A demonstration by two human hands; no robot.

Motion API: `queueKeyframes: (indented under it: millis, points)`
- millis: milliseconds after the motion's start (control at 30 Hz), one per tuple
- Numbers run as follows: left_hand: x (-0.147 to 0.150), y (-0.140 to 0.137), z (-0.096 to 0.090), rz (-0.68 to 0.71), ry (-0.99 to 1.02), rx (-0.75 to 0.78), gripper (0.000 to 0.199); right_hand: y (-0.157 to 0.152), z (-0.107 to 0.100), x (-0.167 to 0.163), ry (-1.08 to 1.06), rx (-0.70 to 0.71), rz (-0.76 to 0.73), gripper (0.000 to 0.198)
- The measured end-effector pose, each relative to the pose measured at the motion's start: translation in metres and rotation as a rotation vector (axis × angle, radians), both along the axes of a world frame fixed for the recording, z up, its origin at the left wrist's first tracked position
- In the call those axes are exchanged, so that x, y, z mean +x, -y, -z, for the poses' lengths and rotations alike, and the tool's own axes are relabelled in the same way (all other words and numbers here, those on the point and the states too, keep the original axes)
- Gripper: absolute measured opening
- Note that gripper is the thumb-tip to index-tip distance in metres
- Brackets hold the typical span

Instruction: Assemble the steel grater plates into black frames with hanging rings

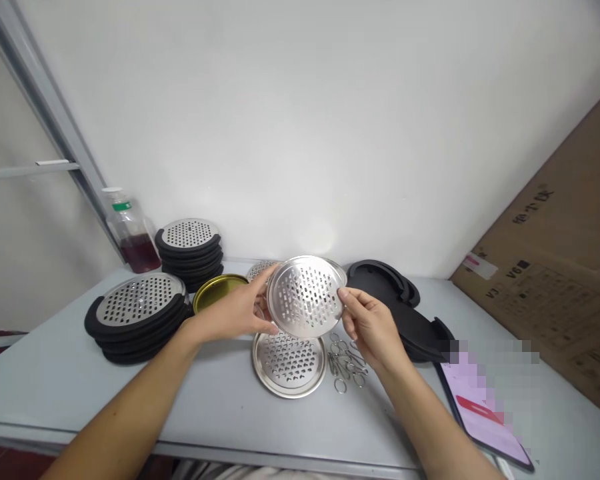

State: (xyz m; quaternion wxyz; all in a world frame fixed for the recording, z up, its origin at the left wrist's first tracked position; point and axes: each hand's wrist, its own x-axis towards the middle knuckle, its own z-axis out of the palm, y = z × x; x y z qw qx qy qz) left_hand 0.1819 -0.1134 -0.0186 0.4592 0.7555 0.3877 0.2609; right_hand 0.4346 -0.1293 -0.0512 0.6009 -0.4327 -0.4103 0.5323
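A round metal grater disc (306, 297) is held up above the table between both hands. My left hand (243, 307) is closed on its left edge, thumb below and fingers partly hidden behind it. My right hand (373, 323) pinches the disc's right edge between thumb and fingers. Beneath it a second grater disc (290, 365), with a raised rim, lies on the table. Right of that disc, partly behind my right hand, is a loose pile of small metal rings and clips (341, 381).
Black holders with grater discs form two stacks (140, 300) (189, 233) at left. Nearby are a gold round tin (220, 288) and a bottle of dark red liquid (137, 247). Black holders (415, 327), a tablet (485, 413) and a cardboard box (555, 267) stand right. A wall rises behind.
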Motion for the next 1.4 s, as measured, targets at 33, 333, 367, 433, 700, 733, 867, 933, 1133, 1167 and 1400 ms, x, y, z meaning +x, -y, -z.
queueKeyframes:
  millis: [33, 333, 367, 433, 700, 733, 867, 933, 1133, 1167, 1400]
  points:
    - [0.000, -0.001, 0.001, 0.003, -0.002, -0.010, 0.110, 0.000, 0.001, 0.001, -0.001, -0.042, -0.023, 0.036]
    - [-0.007, -0.006, 0.005, -0.022, -0.161, -0.021, 0.115, -0.005, 0.012, 0.006, 0.267, -0.069, -0.032, 0.055]
    - [-0.008, -0.006, 0.005, -0.021, -0.175, -0.027, 0.117, -0.005, 0.013, 0.006, 0.334, -0.060, -0.039, 0.054]
    - [-0.009, -0.007, 0.005, -0.021, -0.191, -0.044, 0.117, -0.005, 0.015, 0.007, 0.470, -0.022, -0.065, 0.051]
    - [-0.018, -0.013, 0.009, 0.127, -0.091, -0.275, 0.113, -0.002, 0.007, 0.019, 0.848, 0.054, -0.461, 0.075]
    - [-0.019, -0.013, 0.010, 0.151, -0.084, -0.303, 0.113, -0.001, 0.005, 0.020, 0.863, 0.061, -0.518, 0.082]
    - [-0.018, -0.007, 0.014, 0.245, -0.030, -0.322, 0.106, 0.002, 0.002, 0.022, 0.926, 0.054, -0.663, 0.093]
    - [-0.017, -0.003, 0.015, 0.268, -0.021, -0.282, 0.100, 0.003, 0.000, 0.022, 0.970, 0.046, -0.679, 0.092]
    - [-0.015, 0.006, 0.016, 0.227, -0.129, -0.192, 0.091, 0.008, -0.001, 0.019, 1.103, 0.119, -0.628, 0.088]
    - [-0.015, 0.006, 0.016, 0.224, -0.150, -0.198, 0.090, 0.009, -0.001, 0.018, 1.116, 0.126, -0.629, 0.087]
    - [-0.018, 0.009, 0.016, 0.170, -0.318, -0.109, 0.087, 0.012, 0.001, 0.016, 1.191, 0.140, -0.641, 0.084]
